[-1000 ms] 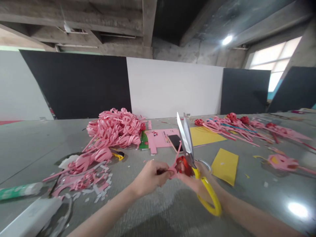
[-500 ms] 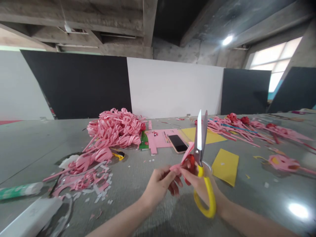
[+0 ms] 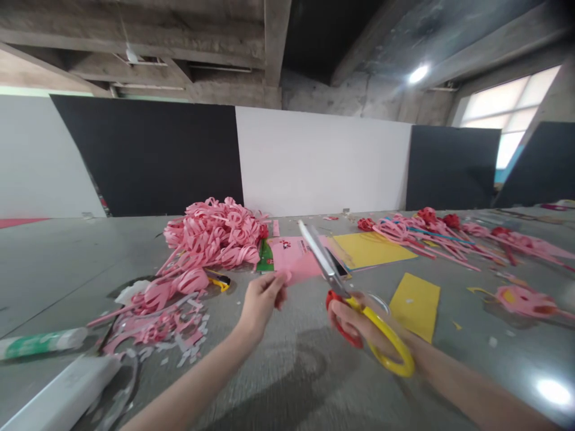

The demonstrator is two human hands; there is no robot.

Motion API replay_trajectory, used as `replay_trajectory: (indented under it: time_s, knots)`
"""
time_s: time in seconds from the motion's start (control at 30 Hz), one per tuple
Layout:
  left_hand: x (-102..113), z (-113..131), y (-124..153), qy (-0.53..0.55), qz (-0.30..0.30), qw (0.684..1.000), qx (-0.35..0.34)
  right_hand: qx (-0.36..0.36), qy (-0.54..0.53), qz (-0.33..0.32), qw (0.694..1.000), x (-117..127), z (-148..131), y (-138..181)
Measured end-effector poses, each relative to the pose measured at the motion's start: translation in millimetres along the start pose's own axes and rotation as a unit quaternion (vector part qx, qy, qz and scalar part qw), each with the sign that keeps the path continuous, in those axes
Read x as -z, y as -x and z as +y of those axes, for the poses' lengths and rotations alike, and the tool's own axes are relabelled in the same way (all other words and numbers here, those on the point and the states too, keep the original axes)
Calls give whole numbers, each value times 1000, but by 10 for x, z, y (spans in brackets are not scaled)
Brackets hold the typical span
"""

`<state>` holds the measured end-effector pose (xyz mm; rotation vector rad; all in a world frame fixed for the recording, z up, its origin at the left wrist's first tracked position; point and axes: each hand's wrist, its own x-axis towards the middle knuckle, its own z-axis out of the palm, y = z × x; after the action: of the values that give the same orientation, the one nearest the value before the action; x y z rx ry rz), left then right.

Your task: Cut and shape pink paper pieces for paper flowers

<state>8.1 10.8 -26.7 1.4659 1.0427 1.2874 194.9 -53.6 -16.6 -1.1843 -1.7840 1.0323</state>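
Observation:
My left hand [image 3: 263, 296] is closed in a pinch on a piece of pink paper [image 3: 304, 270], which sticks out to the right of the fingertips and looks blurred. My right hand [image 3: 366, 323] is wrapped round the scissors [image 3: 335, 278], which have one red and one yellow handle. The blades point up and to the left, close together, over the pink sheet [image 3: 287, 246] with printing on it. Behind the scissors, a phone [image 3: 340, 263] is partly hidden.
A heap of looped pink paper strips [image 3: 215, 233] lies behind my left hand, with a yellow-handled cutter [image 3: 220, 281] and paper scraps [image 3: 188, 335] nearby. Yellow paper [image 3: 415, 305] and pink paper flowers [image 3: 431, 230] lie to the right. A glue tube [image 3: 45, 343] rests at far left.
My hands have moved apart, the left one going left with the pink paper. The scissors have swung from upright to tilted left, and their blades now cover part of the phone.

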Motion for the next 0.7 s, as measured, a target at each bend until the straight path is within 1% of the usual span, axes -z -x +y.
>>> replay_trajectory:
  time_s: [0.07,0.17,0.27,0.33,0.4,0.47,0.63,0.7]
  knots:
    - [109,-15,-96,-9,18,1000,-18,-16,58,-40,997,49,-57,14]
    - [205,-16,-175,-11,34,999,-33,-39,86,-70,993,89,-105,22]
    - [235,11,-193,-7,44,998,-44,-26,126,-115,985,120,-104,-5]
    - [236,35,-188,-6,40,998,-48,-16,146,-145,978,143,-104,-23]
    - [229,57,-175,-7,28,998,-48,-18,152,-162,975,159,-117,-29]
    - [213,75,-158,-6,9,999,-44,-22,154,-156,975,167,-138,-21]
    - [140,125,-89,-6,-82,997,-7,-30,177,-142,973,161,-144,14]
    - [114,152,-58,-12,-109,994,4,-42,193,-124,972,153,-120,24]
